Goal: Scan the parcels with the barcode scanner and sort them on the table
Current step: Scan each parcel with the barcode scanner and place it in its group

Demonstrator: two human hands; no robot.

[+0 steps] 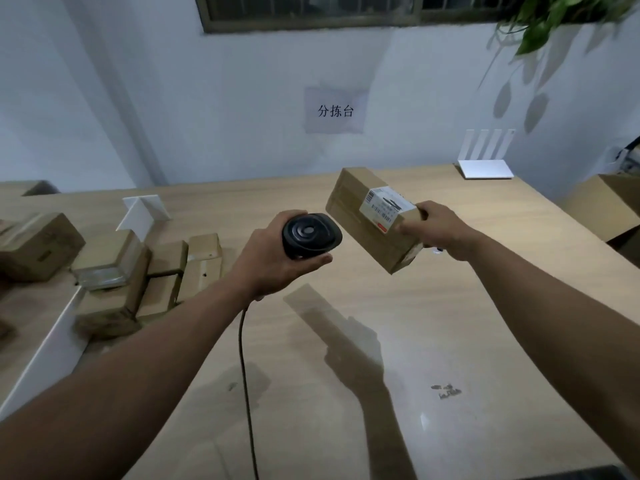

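Observation:
My left hand point(273, 261) grips a black barcode scanner point(310, 235) above the middle of the wooden table point(450, 323); its cable point(246, 382) hangs down toward me. My right hand point(441, 228) holds a long cardboard parcel point(367, 220) in the air just right of the scanner, tilted, with its white barcode label point(384, 209) facing up near my fingers. The scanner's head sits close beside the parcel's left end.
Several cardboard parcels point(114, 268) lie piled at the table's left, behind a white divider board point(41, 358) and a white upright card point(142, 211). A white router point(485, 168) stands at the back right. A large brown box point(602, 209) sits beyond the right edge.

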